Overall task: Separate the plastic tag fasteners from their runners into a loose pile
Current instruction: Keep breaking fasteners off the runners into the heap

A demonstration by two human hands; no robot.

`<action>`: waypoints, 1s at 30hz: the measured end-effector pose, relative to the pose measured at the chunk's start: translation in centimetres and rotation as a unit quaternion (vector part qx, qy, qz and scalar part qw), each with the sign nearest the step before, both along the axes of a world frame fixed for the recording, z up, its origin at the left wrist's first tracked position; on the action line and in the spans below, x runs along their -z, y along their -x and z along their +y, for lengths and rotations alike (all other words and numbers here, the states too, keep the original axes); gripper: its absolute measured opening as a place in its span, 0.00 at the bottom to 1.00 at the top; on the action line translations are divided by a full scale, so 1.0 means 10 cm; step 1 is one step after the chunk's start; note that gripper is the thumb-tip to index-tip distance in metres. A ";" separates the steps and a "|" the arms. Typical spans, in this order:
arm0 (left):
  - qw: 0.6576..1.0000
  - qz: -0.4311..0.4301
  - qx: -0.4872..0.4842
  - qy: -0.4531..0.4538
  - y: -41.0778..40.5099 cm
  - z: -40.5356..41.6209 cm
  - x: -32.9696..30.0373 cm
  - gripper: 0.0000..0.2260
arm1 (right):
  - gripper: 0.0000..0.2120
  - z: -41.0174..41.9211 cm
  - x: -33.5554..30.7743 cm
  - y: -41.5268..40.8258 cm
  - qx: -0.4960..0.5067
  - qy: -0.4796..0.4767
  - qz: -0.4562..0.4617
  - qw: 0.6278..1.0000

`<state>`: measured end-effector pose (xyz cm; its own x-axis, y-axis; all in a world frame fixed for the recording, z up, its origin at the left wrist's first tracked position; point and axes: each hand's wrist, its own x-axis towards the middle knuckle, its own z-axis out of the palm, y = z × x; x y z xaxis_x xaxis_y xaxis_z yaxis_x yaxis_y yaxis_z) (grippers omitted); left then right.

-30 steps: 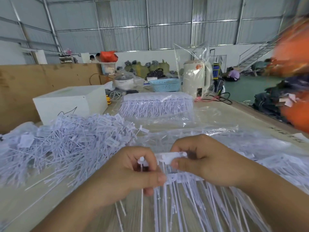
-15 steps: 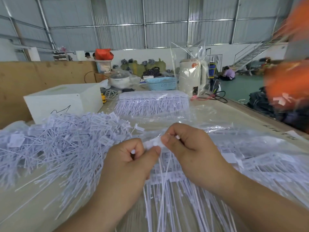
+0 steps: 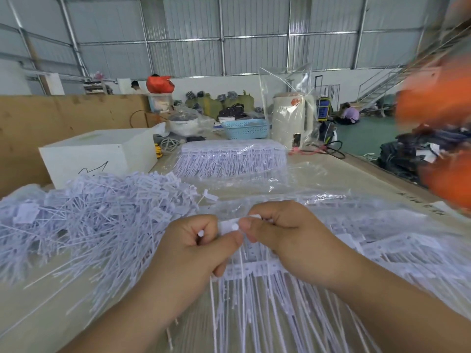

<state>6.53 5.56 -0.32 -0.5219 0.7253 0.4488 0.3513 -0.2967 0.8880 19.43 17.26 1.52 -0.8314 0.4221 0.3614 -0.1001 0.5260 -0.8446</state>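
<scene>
My left hand point(image 3: 196, 248) and my right hand point(image 3: 285, 233) meet at the middle of the table, both pinching the white head of a plastic tag fastener strip point(image 3: 229, 226). Its long thin tails hang down toward me over a runner of fasteners point(image 3: 254, 268) lying beneath my hands. My left hand also holds a few separated fasteners in its curled fingers. A big loose pile of separated white fasteners point(image 3: 89, 212) spreads over the table to the left. More unseparated runners in clear plastic point(image 3: 395, 245) lie to the right.
A bagged bundle of fasteners point(image 3: 232, 159) lies farther back. A white box point(image 3: 99, 154) stands at the back left by a brown board point(image 3: 51, 118). A blue basket point(image 3: 246, 128) and a cream kettle point(image 3: 291, 118) stand at the table's far end. Blurred orange cloth point(image 3: 441, 103) hangs at right.
Both hands have lifted away from the runner and come closer together, thumbs now nearly touching on the fastener head. The view has tilted up slightly.
</scene>
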 end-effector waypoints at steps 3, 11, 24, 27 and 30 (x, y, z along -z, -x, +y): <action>0.998 -0.017 -0.051 -0.033 -0.07 0.04 0.02 0.22 | 0.17 -0.12 0.06 0.08 0.053 0.020 0.060 0.997; 0.991 -0.092 -0.080 -0.055 -0.16 0.06 0.04 0.18 | 0.16 -0.26 0.16 0.18 0.109 -0.002 0.123 0.986; 0.982 -0.162 0.058 -0.083 -0.03 -0.04 -0.12 0.20 | 0.17 -0.16 0.05 0.11 -0.008 0.066 0.126 0.990; 0.984 -0.161 -0.012 -0.072 -0.04 -0.03 -0.09 0.21 | 0.17 -0.22 0.05 0.16 -0.013 0.050 0.133 0.990; 0.988 -0.128 -0.075 -0.053 -0.09 -0.01 -0.07 0.21 | 0.20 -0.24 0.06 0.19 -0.004 0.026 0.137 0.990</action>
<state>7.39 5.47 0.40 -0.7263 0.5869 0.3577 0.1666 -0.3546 0.9201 17.52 14.87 0.88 -0.7094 0.4395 0.5511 -0.3331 0.4800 -0.8116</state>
